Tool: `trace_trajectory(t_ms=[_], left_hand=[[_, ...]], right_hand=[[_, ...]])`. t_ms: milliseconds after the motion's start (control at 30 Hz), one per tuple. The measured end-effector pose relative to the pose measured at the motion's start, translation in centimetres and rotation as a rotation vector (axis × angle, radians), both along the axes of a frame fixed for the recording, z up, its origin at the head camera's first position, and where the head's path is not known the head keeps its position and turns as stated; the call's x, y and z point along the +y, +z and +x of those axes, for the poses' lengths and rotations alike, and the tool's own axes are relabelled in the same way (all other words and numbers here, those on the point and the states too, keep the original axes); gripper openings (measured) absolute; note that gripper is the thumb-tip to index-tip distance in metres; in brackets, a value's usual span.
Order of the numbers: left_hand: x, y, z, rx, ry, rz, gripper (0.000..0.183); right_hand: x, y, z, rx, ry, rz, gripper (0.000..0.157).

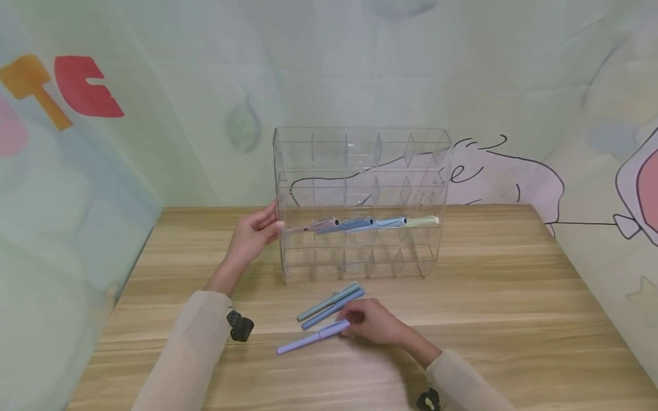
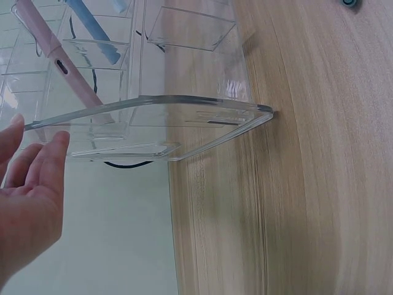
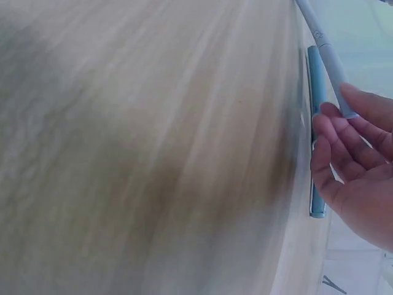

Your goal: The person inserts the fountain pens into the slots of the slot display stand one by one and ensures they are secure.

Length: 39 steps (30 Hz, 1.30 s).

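My left hand (image 1: 249, 235) rests against the left side panel of a clear acrylic pen rack (image 1: 360, 171), thumb at its front edge. In the left wrist view, the fingers lie loosely bent beside that panel. Between the thumb and fingers of my right hand (image 1: 375, 322) is the end of a lavender pen (image 1: 312, 337), pinched and pointing left. Behind it, a green pen (image 1: 329, 301) and a blue pen (image 1: 333, 309) lie side by side on the table. The right wrist view has the lavender pen (image 3: 328, 58) beside a teal-looking pen (image 3: 317, 80).
One rack level holds a pink pen (image 1: 323, 224), a blue pen (image 1: 349, 224), a light blue pen (image 1: 388, 223) and a yellow-green pen (image 1: 422, 221). The rack stands on a wooden table (image 1: 514, 297), near a printed backdrop (image 1: 216, 85).
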<state>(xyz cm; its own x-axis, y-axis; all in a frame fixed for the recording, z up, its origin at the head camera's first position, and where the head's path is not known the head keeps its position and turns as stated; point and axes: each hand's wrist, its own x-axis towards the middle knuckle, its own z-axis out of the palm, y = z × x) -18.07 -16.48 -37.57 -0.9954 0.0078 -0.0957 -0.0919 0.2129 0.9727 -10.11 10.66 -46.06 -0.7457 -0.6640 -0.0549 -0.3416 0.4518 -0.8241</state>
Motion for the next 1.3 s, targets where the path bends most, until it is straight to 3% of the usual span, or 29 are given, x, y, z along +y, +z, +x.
trace_trajectory(t_ms=[367,567,1000,1300], left_hand=[[0.0,0.0,0.0,0.013,-0.005,0.007,0.052],[0.0,0.0,0.1,0.009,-0.004,0.011,0.052],[0.1,0.0,0.0,0.004,0.001,0.008,0.052],[0.1,0.0,0.0,0.010,-0.004,0.020,0.052]], right_hand=[[1.1,0.9,-0.6,-0.121,-0.076,-0.140,0.015],[1.6,1.4,-0.9,-0.155,-0.078,-0.209,0.016],[3.4,2.9,-1.8,-0.180,-0.120,-0.255,0.019],[5.8,4.4,-2.9,-0.182,-0.175,-0.345,0.024]])
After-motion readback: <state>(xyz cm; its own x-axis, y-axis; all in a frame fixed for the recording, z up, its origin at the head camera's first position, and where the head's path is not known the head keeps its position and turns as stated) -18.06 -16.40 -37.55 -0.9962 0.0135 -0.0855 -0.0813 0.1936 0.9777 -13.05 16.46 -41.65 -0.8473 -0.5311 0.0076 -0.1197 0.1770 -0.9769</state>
